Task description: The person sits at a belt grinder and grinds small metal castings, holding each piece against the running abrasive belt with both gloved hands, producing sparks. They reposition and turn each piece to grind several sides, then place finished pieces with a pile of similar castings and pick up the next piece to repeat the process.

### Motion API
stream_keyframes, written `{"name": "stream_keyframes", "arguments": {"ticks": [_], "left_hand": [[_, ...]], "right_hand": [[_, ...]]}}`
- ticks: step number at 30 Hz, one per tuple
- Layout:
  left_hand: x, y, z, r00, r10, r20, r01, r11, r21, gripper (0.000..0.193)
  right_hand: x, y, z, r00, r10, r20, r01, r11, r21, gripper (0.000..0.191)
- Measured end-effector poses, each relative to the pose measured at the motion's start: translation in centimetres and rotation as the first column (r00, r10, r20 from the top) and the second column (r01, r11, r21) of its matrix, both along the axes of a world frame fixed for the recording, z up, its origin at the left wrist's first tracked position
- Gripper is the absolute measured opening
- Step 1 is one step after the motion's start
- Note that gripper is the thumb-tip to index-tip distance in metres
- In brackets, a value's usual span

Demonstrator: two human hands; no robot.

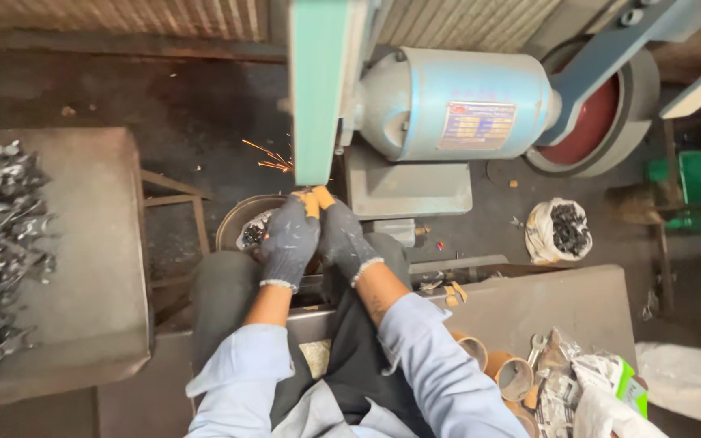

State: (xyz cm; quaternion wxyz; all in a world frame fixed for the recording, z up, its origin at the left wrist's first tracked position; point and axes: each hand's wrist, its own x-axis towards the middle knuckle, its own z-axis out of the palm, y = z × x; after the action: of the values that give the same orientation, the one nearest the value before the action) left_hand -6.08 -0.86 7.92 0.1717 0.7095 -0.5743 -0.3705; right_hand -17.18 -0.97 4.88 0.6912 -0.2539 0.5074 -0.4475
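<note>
Head view: round pan under gloved left hand holds dark bits.

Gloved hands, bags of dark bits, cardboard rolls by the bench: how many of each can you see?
Gloved hands: 2, left hand and right hand
White bags of dark bits: 1
Cardboard rolls: 2 plainly seen
Total: 5

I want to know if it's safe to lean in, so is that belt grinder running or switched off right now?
Running, it seems: orange sparks fly left from the green belt, where both gloved hands, left hand and right hand, press something. The piece itself is hidden.
</note>
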Motion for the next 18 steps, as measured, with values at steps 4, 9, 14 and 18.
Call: {"name": "stream_keyframes", "arguments": {"ticks": [4, 9, 14, 18], "left_hand": [[0.8, 2.0, -2.4, 0.863, 0.036, -0.504, -0.083, 0.994, -0.070, 0.037], [0.6, 2.4, -5.3, 0.626, 0.168, -0.762, -0.247, 0.969, 0.010, 0.033], [-0.3, 1.6, -9.1, 0.924, 0.003, -0.382, -0.096, 0.970, -0.224, 0.023], [-1.3, 2.0, -9.1, 0.579, 0.078, -0.811, -0.383, 0.905, -0.186, 0.025]], "right_hand": [[-1.8, 1.3, -1.4, 0.992, 0.078, 0.095, -0.077, 0.997, -0.008, 0.032], [-3.2, 2.6, -1.5, 0.927, -0.023, -0.375, 0.013, 0.999, -0.029, 0.034], [-1.0, 2.6, -2.2, 0.925, -0.300, -0.233, 0.300, 0.953, -0.033, 0.038], [-0.7, 2.0, -2.2, 0.909, -0.187, -0.374, 0.096, 0.964, -0.247, 0.038]]}}
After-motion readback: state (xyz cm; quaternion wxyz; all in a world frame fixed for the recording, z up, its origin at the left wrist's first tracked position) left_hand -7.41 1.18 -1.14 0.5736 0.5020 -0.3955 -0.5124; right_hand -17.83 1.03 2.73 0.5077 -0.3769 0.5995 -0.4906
